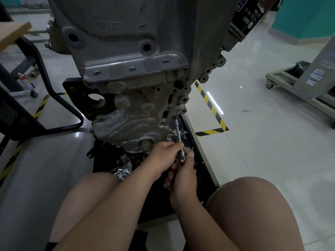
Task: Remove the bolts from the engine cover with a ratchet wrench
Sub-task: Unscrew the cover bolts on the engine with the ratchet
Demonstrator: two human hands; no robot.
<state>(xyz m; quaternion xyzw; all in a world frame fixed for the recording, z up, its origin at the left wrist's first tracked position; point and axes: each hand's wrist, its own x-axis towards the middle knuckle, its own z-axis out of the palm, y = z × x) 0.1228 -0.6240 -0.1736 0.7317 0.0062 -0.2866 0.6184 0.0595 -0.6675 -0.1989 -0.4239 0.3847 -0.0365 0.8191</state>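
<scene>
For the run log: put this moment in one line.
left hand pinches wrench shaft | right hand grips handle | socket end at engine cover edge

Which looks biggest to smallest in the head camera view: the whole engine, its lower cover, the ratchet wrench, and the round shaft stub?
1. engine, filling the upper frame.
2. engine cover.
3. ratchet wrench and shaft stub: unsure; the wrench's visible part is longer but thin, the stub short and thick.
</scene>
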